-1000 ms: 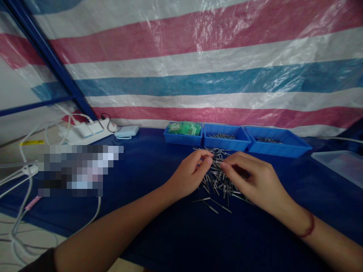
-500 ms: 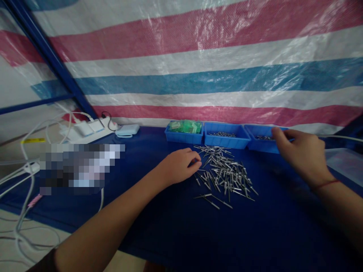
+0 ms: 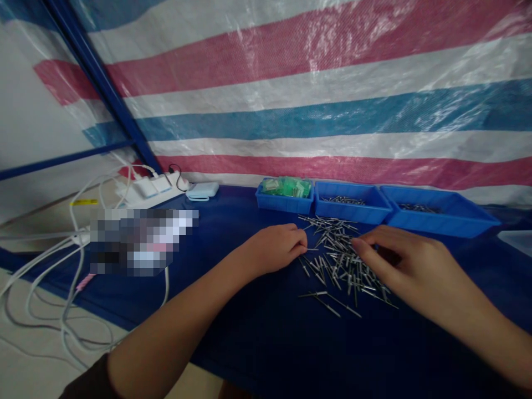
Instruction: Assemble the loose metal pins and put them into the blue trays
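Observation:
A loose pile of silvery blind rivets (image 3: 338, 249) with thin pins lies on the dark blue tabletop. At its left edge my left hand (image 3: 282, 246) is closed in a pinch, and the pin of a blind rivet (image 3: 311, 249) sticks out from its fingertips. My right hand (image 3: 407, 260) hovers over the right side of the pile. Its thumb and forefinger come together above the rivets, the other fingers curled; whatever lies between the tips is hidden.
Behind the pile stand three blue bins: a left bin (image 3: 285, 205) with green packets, a middle bin (image 3: 353, 210) and a right bin (image 3: 449, 221), both holding rivets. A power strip (image 3: 162, 185), white cables (image 3: 68, 277) and a light blue case (image 3: 202, 191) are at the left.
My right hand has come from the right bin down and left to the pile. The left hand stays at the pile's edge, where a rivet pin now shows at its fingertips. The view has shifted.

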Demonstrator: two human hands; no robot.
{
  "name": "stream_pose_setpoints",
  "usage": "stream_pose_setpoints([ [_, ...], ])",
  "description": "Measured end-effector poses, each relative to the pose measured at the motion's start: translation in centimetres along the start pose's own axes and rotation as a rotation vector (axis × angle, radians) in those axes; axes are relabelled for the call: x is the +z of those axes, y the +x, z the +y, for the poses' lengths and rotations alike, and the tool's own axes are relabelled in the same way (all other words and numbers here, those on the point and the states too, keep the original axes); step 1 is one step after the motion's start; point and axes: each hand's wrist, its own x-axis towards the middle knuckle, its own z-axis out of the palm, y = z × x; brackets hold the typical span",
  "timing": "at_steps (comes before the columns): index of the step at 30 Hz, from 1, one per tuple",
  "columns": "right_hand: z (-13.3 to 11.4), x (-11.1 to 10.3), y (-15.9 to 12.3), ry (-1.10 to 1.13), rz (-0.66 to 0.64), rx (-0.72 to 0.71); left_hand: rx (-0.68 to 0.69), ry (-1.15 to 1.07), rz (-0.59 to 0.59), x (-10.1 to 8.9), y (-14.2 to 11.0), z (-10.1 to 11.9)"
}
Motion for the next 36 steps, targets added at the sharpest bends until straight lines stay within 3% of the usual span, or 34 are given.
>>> stream_pose_setpoints([
  [5, -0.4, 1.7, -0.5, 0.365, -0.076, 0.154, 0.042, -0.221, 0.182, 0.3, 0.5, 0.9],
  [11, -0.4, 2.5, -0.3, 0.63, -0.068, 0.265, -0.003, -0.517, 0.207, 2.0, 0.9, 2.2],
  [19, -0.8, 2.1, -0.2, 0.712, -0.016, 0.295, -0.019, -0.639, 0.23, 2.8, 0.9, 2.6],
  [26, -1.4, 1.9, -0.1, 0.678, 0.05, 0.234, -0.011, -0.622, 0.197, 2.7, 0.8, 2.9],
  [36, -1.8, 1.5, 0.1, 0.709, 0.063, 0.252, -0.022, -0.593, 0.183, 2.3, 0.9, 3.2],
])
